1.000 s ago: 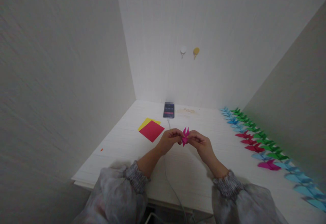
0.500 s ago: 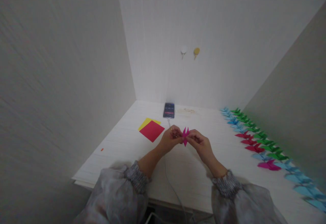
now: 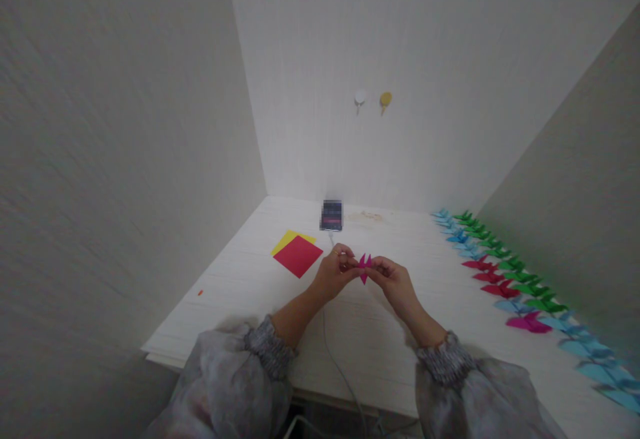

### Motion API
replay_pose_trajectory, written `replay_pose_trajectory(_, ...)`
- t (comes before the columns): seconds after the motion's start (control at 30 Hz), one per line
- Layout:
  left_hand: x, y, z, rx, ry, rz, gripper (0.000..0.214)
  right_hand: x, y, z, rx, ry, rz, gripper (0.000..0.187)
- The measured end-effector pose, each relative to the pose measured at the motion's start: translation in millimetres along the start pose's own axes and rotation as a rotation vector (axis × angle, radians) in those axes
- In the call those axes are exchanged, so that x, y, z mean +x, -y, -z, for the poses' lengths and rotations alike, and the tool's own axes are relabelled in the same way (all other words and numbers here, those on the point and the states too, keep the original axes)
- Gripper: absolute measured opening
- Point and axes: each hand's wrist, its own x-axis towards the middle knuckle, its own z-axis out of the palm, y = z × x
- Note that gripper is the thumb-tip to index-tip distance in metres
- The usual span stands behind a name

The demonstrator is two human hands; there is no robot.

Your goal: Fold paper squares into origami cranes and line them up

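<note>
1. Head camera: a small folded pink paper (image 3: 364,278), with two sharp points upward and one downward, is held above the middle of the table (image 3: 250,279), between the hands.
2. Left hand (image 3: 334,272) pinches its left side between thumb and fingers; right hand (image 3: 397,282) pinches the right side likewise.
3. Gathered, crinkled cuffs end the sheer grey sleeves (image 3: 235,372).
4. Left of the hands, a flat, smooth red sheet (image 3: 299,256) overlaps a yellow sheet (image 3: 290,234).
5. Behind, a phone (image 3: 331,216) lies near the streaky pale wall (image 3: 310,92), its thin cable (image 3: 327,347) passing under the left hand and over the table's near edge.
6. Rightward, pale tabletop separates the right hand from rows of crisp, pointed paper birds (image 3: 513,265) along the right wall.
7. The table's left edge slants away, well apart from the left hand.
</note>
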Motion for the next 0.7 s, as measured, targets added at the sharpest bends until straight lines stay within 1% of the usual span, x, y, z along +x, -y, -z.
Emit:
replay_pose_trajectory(0.2,-1.3,-4.6,-0.3,0.043,0.013,-0.011,0.033,-1.1,-4.0,-5.2,-0.114,-0.021,0.042,0.021)
replay_pose_trajectory(0.37,-3.7,-5.0,-2.2,0.082,0.036,-0.095,0.031,-3.4,-5.5,-7.9,-0.109,-0.069,0.044,0.017)
replay_pose_trajectory(0.5,-3.1,-4.5,-1.9,0.12,-0.012,-0.131,0.029,-3.7,-4.2,-7.1,-0.078,-0.098,0.017,0.019)
replay_pose_trajectory(0.6,-1.9,-5.3,-0.3,0.128,-0.033,-0.114,0.029,-2.8,-2.2,-5.6,-0.074,-0.049,0.008,0.021)
replay_pose_trajectory(0.7,-1.6,-6.3,0.0,0.11,-0.023,-0.1,0.028,-1.9,-1.7,-4.8,-0.138,0.002,0.01,0.02)
